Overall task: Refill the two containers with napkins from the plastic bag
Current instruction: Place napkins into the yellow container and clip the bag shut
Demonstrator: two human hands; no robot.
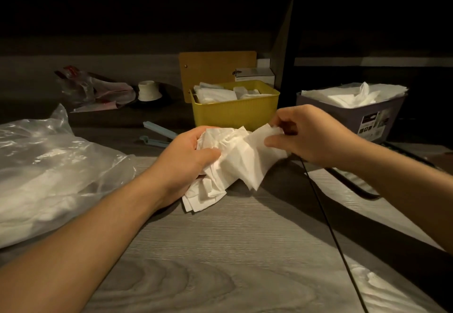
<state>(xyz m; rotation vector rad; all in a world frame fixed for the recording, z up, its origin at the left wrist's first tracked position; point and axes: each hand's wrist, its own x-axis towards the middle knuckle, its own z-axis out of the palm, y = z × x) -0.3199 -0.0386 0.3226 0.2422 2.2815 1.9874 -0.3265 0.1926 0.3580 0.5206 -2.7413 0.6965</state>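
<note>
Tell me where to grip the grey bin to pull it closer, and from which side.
Grip the grey bin by its near rim, coming from the front with the right hand. Napkins pile above the rim, so reaching from above would likely crush them; the near wall is bare and faces you. That hand must first let go of the napkin bunch.

Left hand (188, 158) and right hand (311, 133) both curled, pinching.

A grey wood-grain table (220, 263) carries everything. A yellow bin (235, 112) stands at its middle back. Left of the bin lie a blue clip (159, 133), a white cup (148, 91) and a crumpled wrapper (95, 90); nearer on the left, a plastic bag (49, 170). Right of the bin stands a grey bin (362, 114). A black cable (328, 227) runs forward on that side.
</note>
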